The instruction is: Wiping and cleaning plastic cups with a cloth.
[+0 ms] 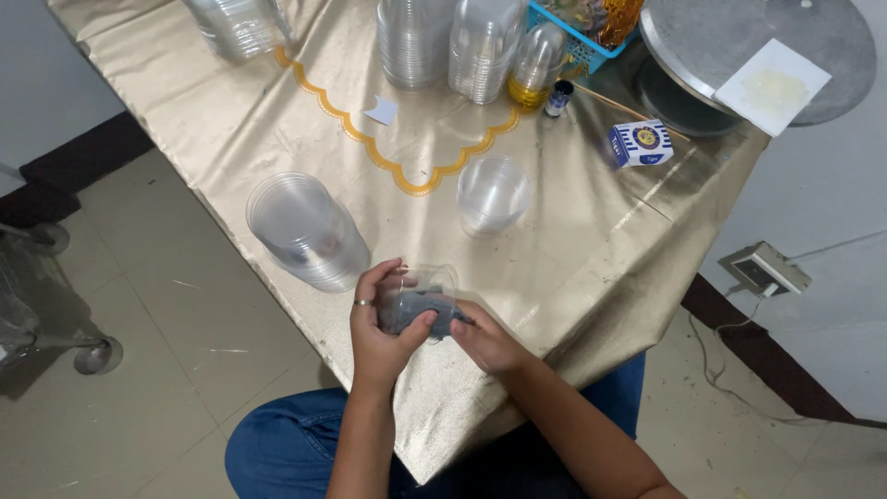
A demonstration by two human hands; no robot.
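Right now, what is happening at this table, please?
A seated person holds a small clear plastic cup in both hands at the edge of the gold-covered table. The left hand wraps around it; the right hand presses at its side. A stack of clear cups lies nearby, and another cup stands upright.

Small clear plastic cup [420, 300], tipped on its side, grey contents inside; sits above the near edge of the table, just past it.
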